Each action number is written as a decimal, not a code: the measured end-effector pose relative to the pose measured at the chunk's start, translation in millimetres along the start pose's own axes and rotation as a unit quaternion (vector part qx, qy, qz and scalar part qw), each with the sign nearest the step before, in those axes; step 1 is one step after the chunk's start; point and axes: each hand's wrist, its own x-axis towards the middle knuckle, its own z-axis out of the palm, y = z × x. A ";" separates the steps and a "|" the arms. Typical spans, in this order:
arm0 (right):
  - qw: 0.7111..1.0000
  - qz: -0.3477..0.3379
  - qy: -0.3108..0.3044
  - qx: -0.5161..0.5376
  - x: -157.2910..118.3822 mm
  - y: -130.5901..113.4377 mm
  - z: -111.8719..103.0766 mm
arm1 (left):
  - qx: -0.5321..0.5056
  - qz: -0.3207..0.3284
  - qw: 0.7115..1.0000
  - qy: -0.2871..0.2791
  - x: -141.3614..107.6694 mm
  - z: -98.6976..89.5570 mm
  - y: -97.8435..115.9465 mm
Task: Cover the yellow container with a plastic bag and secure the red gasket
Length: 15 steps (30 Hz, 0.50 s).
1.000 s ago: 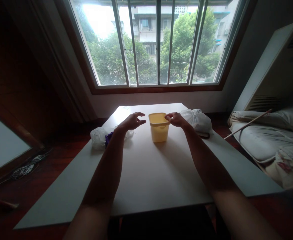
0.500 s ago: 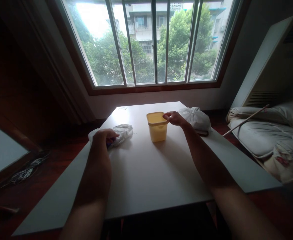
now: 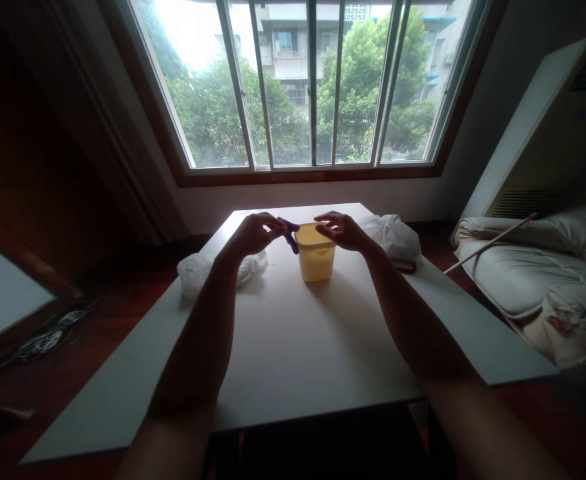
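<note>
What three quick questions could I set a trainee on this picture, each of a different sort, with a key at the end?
1. True or false: the left hand holds the purple thing.
2. Multiple choice: what does the yellow tub stand on?
a) the sofa
b) the table
c) the windowsill
3. Fill in the blank: seen from the person's side, the clear bag lies to the ____ of the tub.

Key: 1 true; 2 b; 3 left
</note>
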 end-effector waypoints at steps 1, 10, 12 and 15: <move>0.999 -0.007 -0.031 0.032 -0.5 -5.1 0.5 | -0.025 0.020 0.999 0.004 0.8 8.0 7.7; 0.970 -0.037 -0.160 0.180 -2.6 -17.3 3.0 | -0.120 0.107 0.987 0.007 2.5 49.5 30.2; 0.977 -0.022 -0.139 0.160 -2.2 -15.4 2.2 | -0.096 0.099 0.990 0.011 2.5 51.6 29.9; 0.987 0.010 -0.100 0.122 -0.7 -11.8 1.5 | -0.066 0.064 0.996 0.016 2.1 52.2 27.9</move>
